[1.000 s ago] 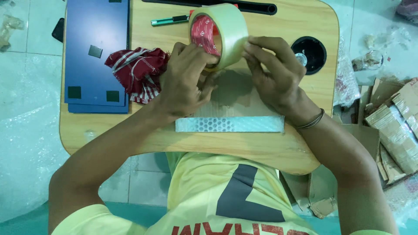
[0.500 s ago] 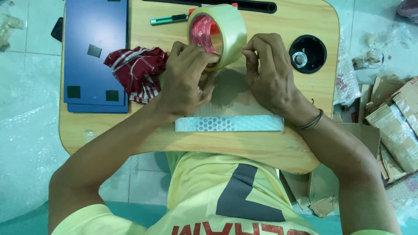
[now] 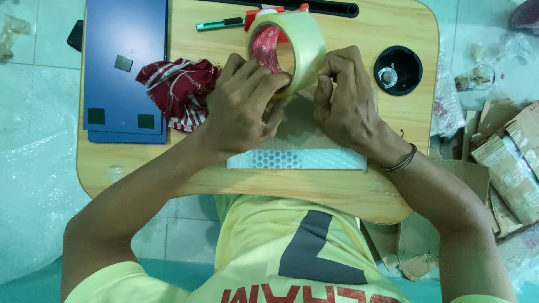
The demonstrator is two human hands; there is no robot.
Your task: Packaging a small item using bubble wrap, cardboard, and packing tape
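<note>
Upper centre: left hand (image 3: 244,106) fingers grasp the tape roll (image 3: 289,47); right hand (image 3: 342,101) fingers pinch its edge above the flat packet (image 3: 297,159).

Surface: a light wooden lap table (image 3: 140,168) with rounded corners fills the upper half of the frame.
Upper left: dark blue flat panels (image 3: 126,33) lie stacked, with small dark squares on top.
Beside them: a crumpled red and white cloth (image 3: 179,92) rests just right of the panels.
Top edge: a green utility knife (image 3: 219,23) lies near a long black slot (image 3: 331,8).
Upper right: a round black cup recess (image 3: 398,70).
Centre: a flat package (image 3: 296,158) with a honeycomb-patterned strip lies near the front edge.
</note>
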